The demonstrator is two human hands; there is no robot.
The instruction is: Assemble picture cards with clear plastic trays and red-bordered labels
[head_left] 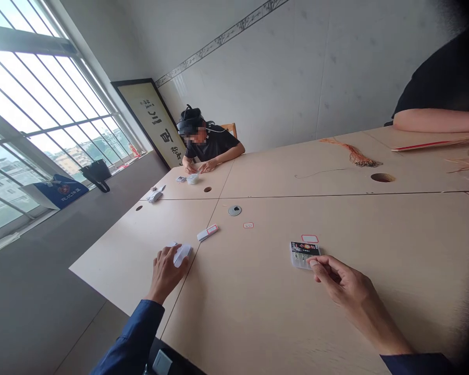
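The left fingers [167,259] curl together over a folded white paper piece [182,254]. The right fingertips [316,263], pressed together, meet the near edge of a printed card [305,255]; any pinch cannot be confirmed. A white packet [207,233] lies between the hands, and a table seam [184,281] passes just right of the left fingers.

beige tabletop [238,302], cards [305,254], perhaps orange tassels [354,153]

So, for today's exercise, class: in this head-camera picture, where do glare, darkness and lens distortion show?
In the head view, the window glares nearly white, the top right corner falls dark, the table looks tilted and stretched by the wide lens, yet the right hand shows no obvious blur.
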